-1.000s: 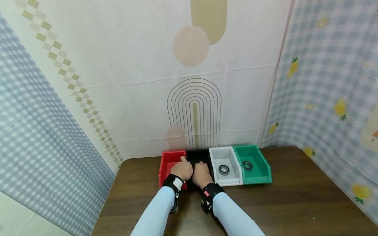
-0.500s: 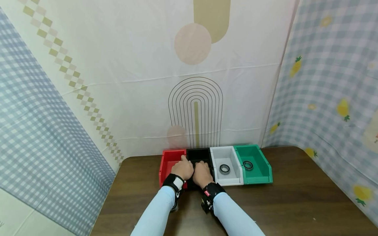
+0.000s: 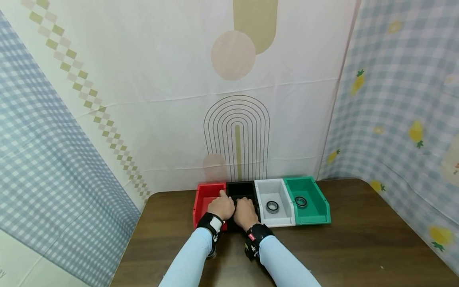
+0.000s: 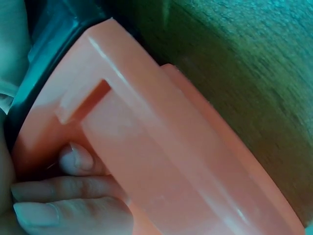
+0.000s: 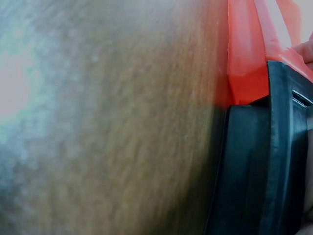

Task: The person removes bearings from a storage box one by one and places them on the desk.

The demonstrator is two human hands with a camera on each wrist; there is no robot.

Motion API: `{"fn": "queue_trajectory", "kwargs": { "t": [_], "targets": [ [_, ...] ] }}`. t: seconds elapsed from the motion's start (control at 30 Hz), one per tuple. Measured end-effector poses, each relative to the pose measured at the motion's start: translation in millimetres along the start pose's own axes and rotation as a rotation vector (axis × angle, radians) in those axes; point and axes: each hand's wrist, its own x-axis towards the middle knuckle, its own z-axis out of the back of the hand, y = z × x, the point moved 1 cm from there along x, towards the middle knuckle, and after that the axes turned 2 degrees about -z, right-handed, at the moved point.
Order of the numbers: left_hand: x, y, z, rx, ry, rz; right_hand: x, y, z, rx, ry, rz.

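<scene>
Near the far edge of the wood-grained tabletop (image 3: 351, 251), the red bin (image 4: 146, 142) and black bin (image 5: 247, 171) look smooth, glossy plastic; the bearings (image 3: 272, 211) look metallic, the backdrop (image 3: 161, 135) creased, matt cloth.

Bin row (image 3: 265, 189): on table (image 3: 358, 239);
Cloth (image 3: 172, 131): behind bin row;
Rings (image 3: 300, 206): one each in bin row's two rightmost bins (image 3: 289, 203)

Left grip (image 4: 73, 191) in red bin (image 4: 151, 152), black bin (image 4: 56, 36) alongside, wooden tabletop (image 4: 249, 83)
</scene>
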Motion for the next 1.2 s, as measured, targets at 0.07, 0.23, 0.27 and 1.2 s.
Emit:
{"fn": "queue_trajectory", "kwargs": {
  "t": [0.07, 0.23, 0.27, 1.2],
  "targets": [
    [-9.1, -5.5, 8.5, -0.006, 0.007, 0.0, -1.2, 0, -1, 0.011, 0.0, -0.001],
    [-27.0, -19.3, 27.9, -0.01, 0.011, 0.012, -2.4, -2, 0, 0.048, 0.01, -0.011],
    [-27.2, -19.3, 27.9, -0.01, 0.006, 0.01, -2.3, -3, 1, 0.046, 0.009, -0.003],
    [-26.5, -18.3, 27.2, -0.042, 0.001, 0.039, -27.0, -7, 18, 0.124, -0.071, 0.163]
  ]
}}
